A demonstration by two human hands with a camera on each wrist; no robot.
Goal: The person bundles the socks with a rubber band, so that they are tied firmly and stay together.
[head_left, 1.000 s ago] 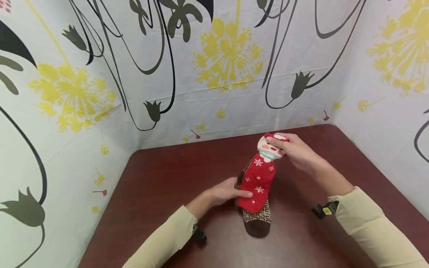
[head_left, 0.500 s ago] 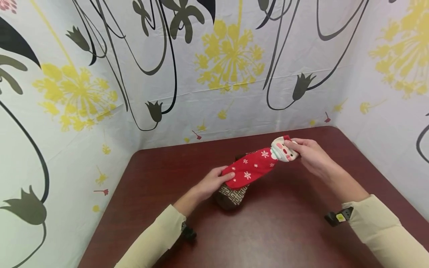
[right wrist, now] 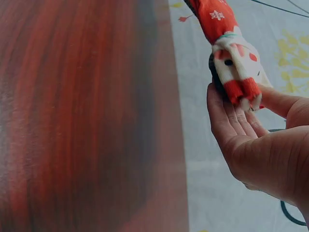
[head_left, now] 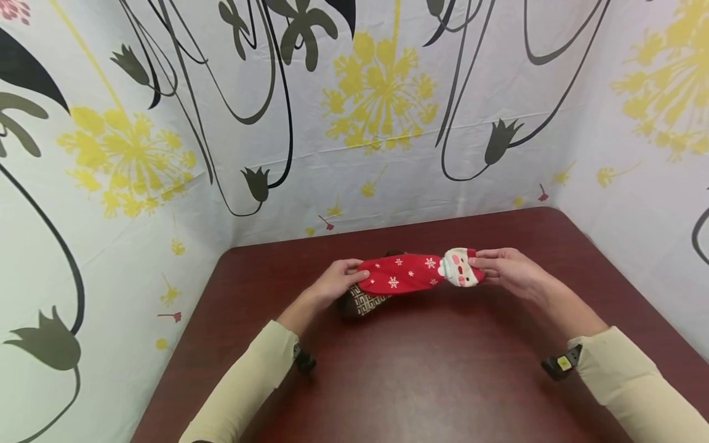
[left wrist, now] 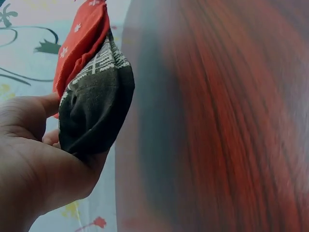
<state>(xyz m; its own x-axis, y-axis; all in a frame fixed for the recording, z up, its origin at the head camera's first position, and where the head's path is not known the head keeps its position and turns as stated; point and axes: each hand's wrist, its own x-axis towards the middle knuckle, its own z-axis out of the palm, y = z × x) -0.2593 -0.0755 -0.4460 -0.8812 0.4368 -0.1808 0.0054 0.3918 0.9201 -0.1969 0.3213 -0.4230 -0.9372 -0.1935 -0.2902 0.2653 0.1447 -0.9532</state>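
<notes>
A red sock with white snowflakes and a Santa face lies stretched sideways between the hands. Behind it is a dark brown sock with a cream maze pattern, mostly covered. At the plain red end, my left hand pinches the red sock with its thumb on top. In the left wrist view, the brown sock bulges out beside that thumb, against the palm. My right hand pinches the Santa-face end between thumb and fingers. The right wrist view shows the Santa end folded lengthwise, with dark fabric behind it.
A dark red wooden table lies under the hands. White fabric walls with floral prints stand close behind and at both sides. Small black devices are strapped at the left wrist and right wrist.
The socks have turned from nearly upright to level. My left hand has moved left and away from me; the right has shifted right and slightly down in view. Both keep their hold.
</notes>
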